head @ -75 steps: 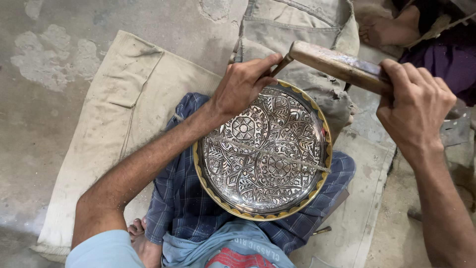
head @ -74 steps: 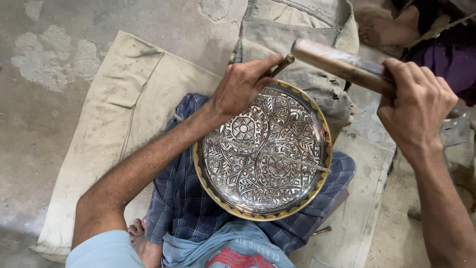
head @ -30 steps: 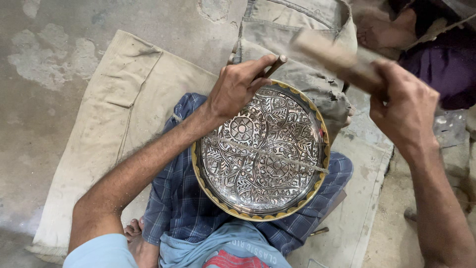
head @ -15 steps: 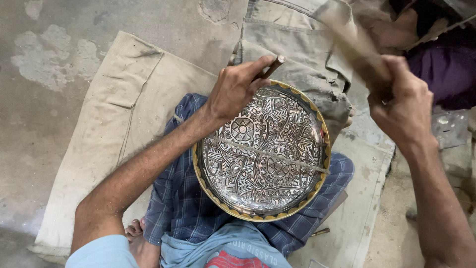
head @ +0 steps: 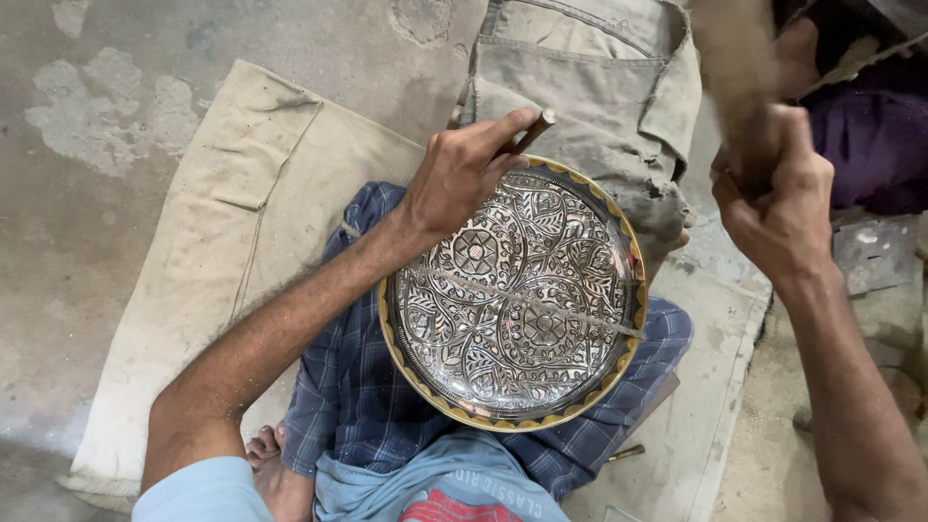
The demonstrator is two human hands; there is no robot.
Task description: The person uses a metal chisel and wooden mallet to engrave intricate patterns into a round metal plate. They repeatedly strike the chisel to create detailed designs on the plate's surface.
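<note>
While resting on the checked cloth (head: 358, 406) over the lap, steadied for engraving: ornate round metal plate (head: 517, 300). Left hand (head: 459, 179) pinching a slim punch (head: 534, 130) upright at the far rim. Right hand (head: 778, 198) fisted around a blurred wooden mallet (head: 730, 68), raised clear.

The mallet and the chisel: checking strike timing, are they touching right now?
Apart. The head view shows the blurred mallet raised in the right hand, with bare cloth between it and the chisel in the left hand.

The person wears a light blue short sleeve (head: 208, 488), a blue checked wrap (head: 367, 406), apparently barefoot.
</note>
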